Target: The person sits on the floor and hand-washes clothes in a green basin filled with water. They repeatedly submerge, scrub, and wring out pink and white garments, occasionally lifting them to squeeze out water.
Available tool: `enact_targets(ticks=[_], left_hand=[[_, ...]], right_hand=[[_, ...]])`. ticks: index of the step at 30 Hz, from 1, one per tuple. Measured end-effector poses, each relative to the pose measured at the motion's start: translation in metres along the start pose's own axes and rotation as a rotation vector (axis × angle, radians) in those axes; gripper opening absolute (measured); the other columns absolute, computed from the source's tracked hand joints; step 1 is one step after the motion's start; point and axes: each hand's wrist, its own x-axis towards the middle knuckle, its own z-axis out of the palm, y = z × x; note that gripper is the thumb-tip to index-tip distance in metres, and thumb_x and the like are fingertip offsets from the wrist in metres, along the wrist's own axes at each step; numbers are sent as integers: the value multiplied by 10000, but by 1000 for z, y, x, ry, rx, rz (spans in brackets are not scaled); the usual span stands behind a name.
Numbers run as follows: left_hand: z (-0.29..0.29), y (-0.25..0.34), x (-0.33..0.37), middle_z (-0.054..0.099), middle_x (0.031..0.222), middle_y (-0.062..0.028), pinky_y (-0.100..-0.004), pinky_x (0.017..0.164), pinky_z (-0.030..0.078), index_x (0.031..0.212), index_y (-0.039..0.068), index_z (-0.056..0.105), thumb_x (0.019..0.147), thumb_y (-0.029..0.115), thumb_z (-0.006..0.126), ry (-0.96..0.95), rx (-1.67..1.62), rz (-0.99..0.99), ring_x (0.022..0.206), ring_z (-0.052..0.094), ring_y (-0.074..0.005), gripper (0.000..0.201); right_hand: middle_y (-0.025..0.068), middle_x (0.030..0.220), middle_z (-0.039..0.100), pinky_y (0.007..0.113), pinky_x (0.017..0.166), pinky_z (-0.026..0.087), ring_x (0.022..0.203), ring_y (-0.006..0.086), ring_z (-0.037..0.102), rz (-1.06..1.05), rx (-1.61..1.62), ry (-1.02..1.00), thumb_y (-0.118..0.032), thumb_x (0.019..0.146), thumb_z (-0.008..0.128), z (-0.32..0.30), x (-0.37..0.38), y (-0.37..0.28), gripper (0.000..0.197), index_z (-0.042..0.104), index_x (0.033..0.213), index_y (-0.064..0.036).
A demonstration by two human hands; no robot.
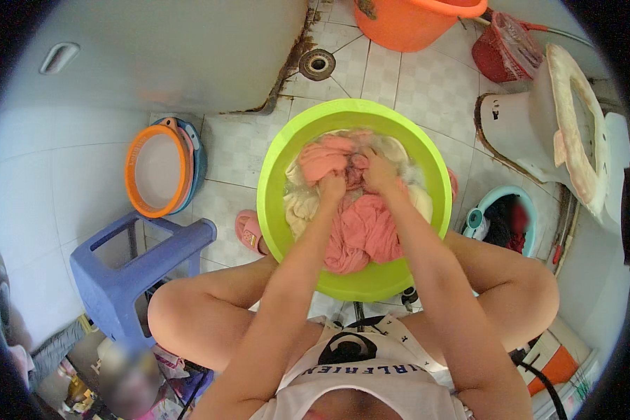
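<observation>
A large lime-green tub stands between my knees, holding water and wet laundry. Both my hands are down in it, near its middle. My left hand is closed on a salmon-pink cloth, its fingers partly hidden in the folds. Beside it, slightly to the right, my right hand grips the same bunched cloth. Cream-coloured cloth lies around the pink one, partly under water. Suds or splashing water show near the tub's right inner wall.
At left stand a blue plastic stool and stacked basins, an orange one in front. A light-blue basin with dark clothes is at right, near a toilet. An orange tub, red basket and floor drain lie beyond.
</observation>
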Motion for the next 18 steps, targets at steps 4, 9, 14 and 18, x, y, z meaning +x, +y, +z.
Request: enact_targets(ticks=[4, 9, 14, 18], left_hand=[[-3, 38, -43, 634, 1102, -42, -292, 849, 480, 1168, 72, 609, 944, 320, 521, -103, -1366, -513, 1014, 595, -194, 345], [-21, 33, -78, 603, 1155, -56, -298, 860, 479, 1209, 59, 573, 932, 334, 537, -463, -1643, -503, 1035, 583, -200, 393], [-13, 25, -90, 573, 1207, -71, -305, 871, 477, 1251, 45, 537, 920, 348, 552, -459, -1526, -464, 1057, 571, -206, 449], [-23, 3, -88, 549, 1249, -83, -310, 880, 476, 1284, 34, 508, 910, 359, 564, -506, -1432, -493, 1074, 562, -210, 498]], right_hand=[[191, 1085, 636, 392, 877, 466, 1017, 354, 601, 121, 804, -23, -46, 770, 551, -23, -62, -27, 363, 587, 1129, -85], [240, 974, 633, 419, 798, 474, 935, 379, 611, 102, 576, -94, -212, 769, 582, -64, -141, -86, 338, 599, 1079, -80], [238, 804, 639, 477, 707, 479, 754, 398, 630, 102, 286, 216, -336, 773, 560, -52, -121, -65, 389, 615, 1057, -76], [250, 795, 644, 478, 704, 489, 782, 401, 639, 28, 176, 55, -436, 767, 580, -57, -145, -75, 499, 610, 1092, -58]])
